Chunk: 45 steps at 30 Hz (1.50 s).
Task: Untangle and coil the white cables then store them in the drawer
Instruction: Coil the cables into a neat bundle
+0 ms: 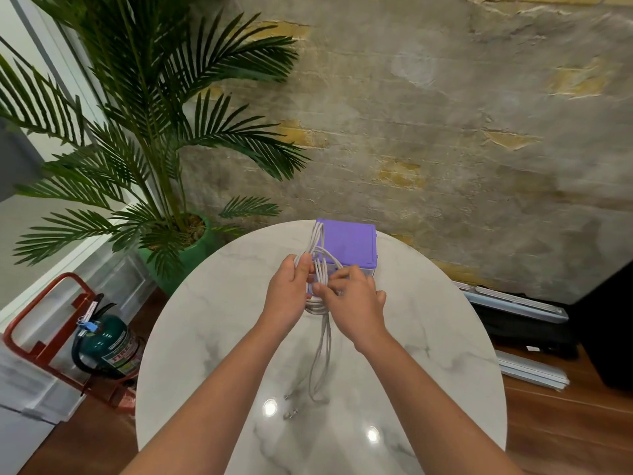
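Above the marble counter [428, 337], just before the purple drawer box [347, 243], the left hand [286, 293] grips the white cables [320, 269] as gathered loops, keeping them together, while the right hand [352, 299] apparently pinches a strand; loose tails trail toward the person.

The left hand [289, 289] and right hand [352, 299] are covering the middle of the white cables [320, 354] and the front of the purple drawer box [347, 246], while the tabletop's [212, 320] near edge is running off the bottom edge.
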### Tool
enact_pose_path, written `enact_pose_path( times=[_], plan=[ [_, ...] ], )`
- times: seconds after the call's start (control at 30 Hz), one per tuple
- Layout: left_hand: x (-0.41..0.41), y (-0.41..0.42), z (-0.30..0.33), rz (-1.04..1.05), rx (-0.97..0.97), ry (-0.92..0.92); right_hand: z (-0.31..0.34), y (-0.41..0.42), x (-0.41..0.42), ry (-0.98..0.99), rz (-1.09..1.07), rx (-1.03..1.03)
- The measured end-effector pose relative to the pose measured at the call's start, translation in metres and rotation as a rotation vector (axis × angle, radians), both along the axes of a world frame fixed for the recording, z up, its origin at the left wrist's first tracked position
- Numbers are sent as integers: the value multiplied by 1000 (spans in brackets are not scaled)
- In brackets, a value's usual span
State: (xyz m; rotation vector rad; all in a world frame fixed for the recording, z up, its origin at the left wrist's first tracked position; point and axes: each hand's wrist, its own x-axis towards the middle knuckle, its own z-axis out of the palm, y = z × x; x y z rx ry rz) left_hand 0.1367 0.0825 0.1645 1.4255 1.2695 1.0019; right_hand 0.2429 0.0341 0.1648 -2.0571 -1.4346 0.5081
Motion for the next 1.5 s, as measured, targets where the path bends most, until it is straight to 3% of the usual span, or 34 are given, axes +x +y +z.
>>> enact_pose_path(
  times=[0.1,0.27,0.4,0.47,0.57,0.73,0.9,1.0,1.17,1.3,1.5],
  plan=[
    [0,-1,-4,12,58,53,6,0,-3,-15,15,-89],
    [-4,-3,-3,17,198,115,10,0,-6,-276,52,-122],
    [-4,-3,3,76,55,-23,14,3,-7,-213,17,2],
    [-2,-5,6,56,-89,-127,13,7,-6,-119,7,36],
    [-2,-5,9,58,-235,-183,14,13,-2,223,-40,13],
    [-7,0,0,301,5,-5,26,10,-2,601,80,-177],
    [-25,5,-6,299,160,64,45,8,18,1124,124,-329],
    [-30,10,-7,246,161,92,47,6,24,1140,155,-350],
    [-36,14,-3,74,63,101,44,6,33,1002,179,-211],
    [-35,15,-1,70,21,105,48,7,37,1017,145,-150],
    [-34,17,-3,186,237,225,44,7,31,1147,76,-172]
  ],
)
